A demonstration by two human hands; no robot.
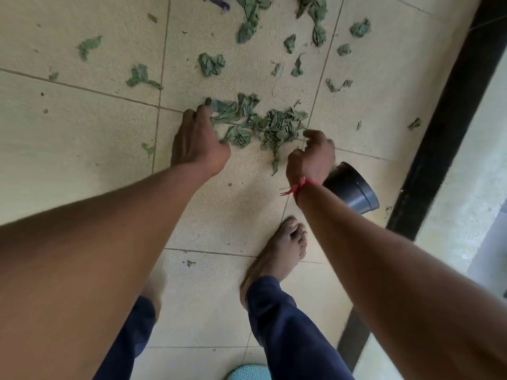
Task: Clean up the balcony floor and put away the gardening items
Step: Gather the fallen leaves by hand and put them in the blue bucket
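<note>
Crumpled green dry leaves (277, 124) lie in a heap on the beige tiled floor (82, 133), and more leaf scraps (211, 64) are scattered further out. My left hand (197, 141) rests on the floor at the heap's left edge, its bent fingers touching the leaves. At the heap's right edge is my right hand (312, 154), fingers loosely curled over the leaves and gripping nothing I can see. A red thread is tied round its wrist. Just behind that wrist a black plastic pot (354, 189) lies on its side.
A black door track (444, 127) runs along the right, with a pale ledge beyond it. My bare right foot (277, 256) stands on the tiles below the hands. A purple object (216, 2) shows at the top edge and a light blue mat (247, 373) at the bottom.
</note>
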